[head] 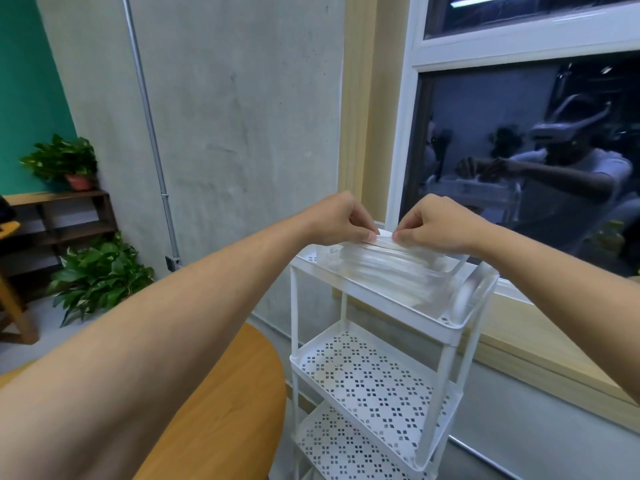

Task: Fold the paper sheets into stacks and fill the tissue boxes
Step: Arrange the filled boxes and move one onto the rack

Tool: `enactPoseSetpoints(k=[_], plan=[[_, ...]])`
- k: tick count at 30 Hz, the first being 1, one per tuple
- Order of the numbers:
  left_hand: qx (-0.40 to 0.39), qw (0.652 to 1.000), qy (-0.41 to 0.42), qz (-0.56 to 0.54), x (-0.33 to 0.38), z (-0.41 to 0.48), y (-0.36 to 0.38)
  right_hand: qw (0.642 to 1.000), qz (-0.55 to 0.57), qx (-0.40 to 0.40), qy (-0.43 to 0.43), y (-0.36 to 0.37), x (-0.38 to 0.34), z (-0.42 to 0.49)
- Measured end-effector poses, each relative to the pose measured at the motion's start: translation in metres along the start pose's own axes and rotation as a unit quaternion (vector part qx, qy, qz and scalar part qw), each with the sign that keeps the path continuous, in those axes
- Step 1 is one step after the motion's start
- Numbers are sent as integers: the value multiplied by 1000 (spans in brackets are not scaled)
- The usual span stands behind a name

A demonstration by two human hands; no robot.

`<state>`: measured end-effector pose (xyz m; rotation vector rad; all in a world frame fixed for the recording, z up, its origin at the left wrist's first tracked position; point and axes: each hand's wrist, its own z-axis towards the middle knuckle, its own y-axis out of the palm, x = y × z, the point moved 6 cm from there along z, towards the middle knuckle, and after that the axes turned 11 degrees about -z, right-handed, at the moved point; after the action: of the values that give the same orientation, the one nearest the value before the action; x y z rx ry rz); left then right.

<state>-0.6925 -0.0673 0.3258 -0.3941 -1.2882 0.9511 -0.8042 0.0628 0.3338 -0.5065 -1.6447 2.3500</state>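
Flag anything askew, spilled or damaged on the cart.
Nothing spilled or damaged. The paper stack sits in its clear box on the cart's top shelf, pinched by left hand and right hand. A clear piece stands on edge beside it, blurred.

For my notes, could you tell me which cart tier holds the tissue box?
The top tier, with the tissue box on it; the perforated tiers below show no box.

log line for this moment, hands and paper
step: fill box | left hand: pinches stack top | right hand: pinches stack top | stack: in clear box | box: on cart top shelf
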Motion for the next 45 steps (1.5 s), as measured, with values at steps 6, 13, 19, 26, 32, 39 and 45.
enactPoseSetpoints(k=[6, 13, 19, 26, 32, 39, 45], plan=[[40, 998, 24, 38, 7, -1, -4, 996, -35, 76, -19, -10, -9, -3], [163, 980, 87, 72, 28, -8, -28, 985, -47, 164, -32, -35, -15, -16], [208, 973, 93, 31, 40, -54, -87, 977, 33, 202, -64, -60, -58, -16], [199, 977, 24, 76, 12, -181, -145, 973, 118, 142, -140, -26, -171, -21], [227, 960, -85, 144, -12, -335, -191, 952, 190, 79, -228, 22, -311, -48], [292, 916, -221, 164, -14, -539, -222, 905, 276, -11, -323, 80, -488, -105], [340, 858, -341, 178, -7, -720, -227, 849, 313, -98, -415, 122, -636, -187]])
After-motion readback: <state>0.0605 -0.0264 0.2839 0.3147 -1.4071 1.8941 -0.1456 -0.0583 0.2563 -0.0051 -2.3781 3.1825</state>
